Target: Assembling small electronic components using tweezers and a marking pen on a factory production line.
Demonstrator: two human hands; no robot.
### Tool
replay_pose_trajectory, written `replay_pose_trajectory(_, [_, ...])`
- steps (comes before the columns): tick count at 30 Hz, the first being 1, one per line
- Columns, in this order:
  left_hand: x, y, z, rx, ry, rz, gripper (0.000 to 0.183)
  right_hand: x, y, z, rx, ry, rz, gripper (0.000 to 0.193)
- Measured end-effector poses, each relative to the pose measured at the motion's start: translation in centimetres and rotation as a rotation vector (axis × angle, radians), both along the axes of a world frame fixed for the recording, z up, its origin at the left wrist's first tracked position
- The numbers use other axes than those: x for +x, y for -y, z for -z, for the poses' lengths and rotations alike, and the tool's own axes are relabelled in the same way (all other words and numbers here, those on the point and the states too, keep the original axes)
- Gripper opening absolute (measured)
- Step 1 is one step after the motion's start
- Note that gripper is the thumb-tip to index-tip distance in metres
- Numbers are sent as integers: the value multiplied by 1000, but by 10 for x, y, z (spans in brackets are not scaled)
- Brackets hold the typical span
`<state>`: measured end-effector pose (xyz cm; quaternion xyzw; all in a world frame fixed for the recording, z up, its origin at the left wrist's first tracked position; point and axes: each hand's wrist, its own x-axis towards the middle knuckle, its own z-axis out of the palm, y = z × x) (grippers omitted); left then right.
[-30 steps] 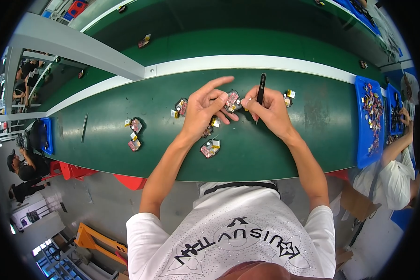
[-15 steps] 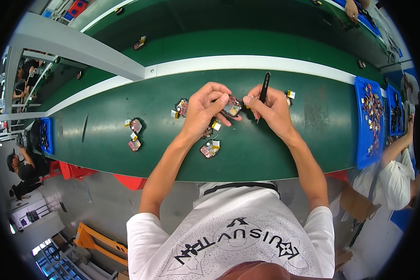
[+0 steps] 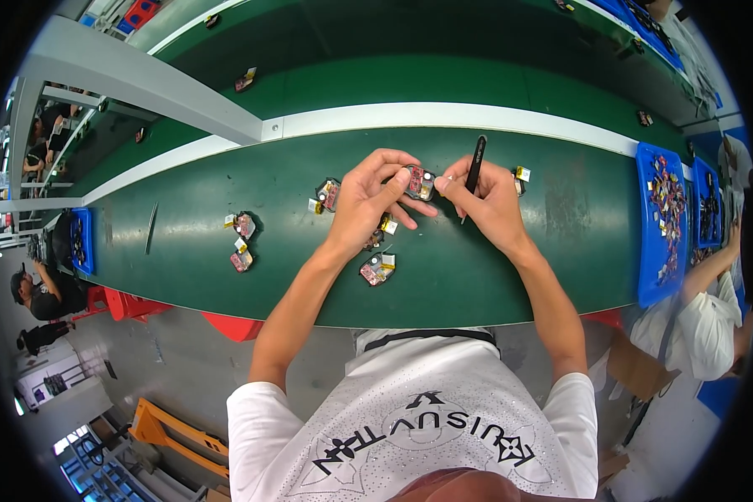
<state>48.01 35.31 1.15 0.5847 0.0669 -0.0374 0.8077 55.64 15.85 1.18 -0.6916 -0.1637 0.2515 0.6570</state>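
My left hand (image 3: pixel 375 192) pinches a small black-cased electronic module (image 3: pixel 419 181) with a red circuit board, between thumb and fingers above the green bench. At the module's right edge are the thumb and fingertips of my right hand (image 3: pixel 487 198). That hand also grips slim black tweezers (image 3: pixel 475 166), their end rising above the fingers and thin tip pointing down. Another module (image 3: pixel 377 268) with a white-and-yellow tab lies below my hands. One more module (image 3: pixel 327 194) sits left of my left hand, and another, partly hidden, lies beneath it.
Two modules (image 3: pixel 242 240) and a thin metal tool (image 3: pixel 151 227) lie on the bench (image 3: pixel 309 289) to the left. A blue tray (image 3: pixel 651 280) of small parts stands at the right end. Beyond the white rail (image 3: pixel 443 113), a green belt (image 3: pixel 376 79) carries scattered modules. A co-worker's arm shows at right.
The circuit board now covers the module's formerly exposed pale interior, and my right fingertips have closed in on its edge. On the far belt, modules have shifted slightly left.
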Motion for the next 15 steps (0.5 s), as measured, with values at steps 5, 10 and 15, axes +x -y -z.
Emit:
replay_pose_trajectory(5, [0, 1, -4, 7, 8, 6, 24, -1, 0, -2, 0, 0, -4, 17])
replay_pose_trajectory(10, [0, 0, -1, -66, -7, 13, 20, -2, 0, 5, -24, 74, 4, 15])
replay_pose_trajectory(15, [0, 1, -3, -22, -41, 9, 20, -4, -3, -1, -67, 245, 88, 14])
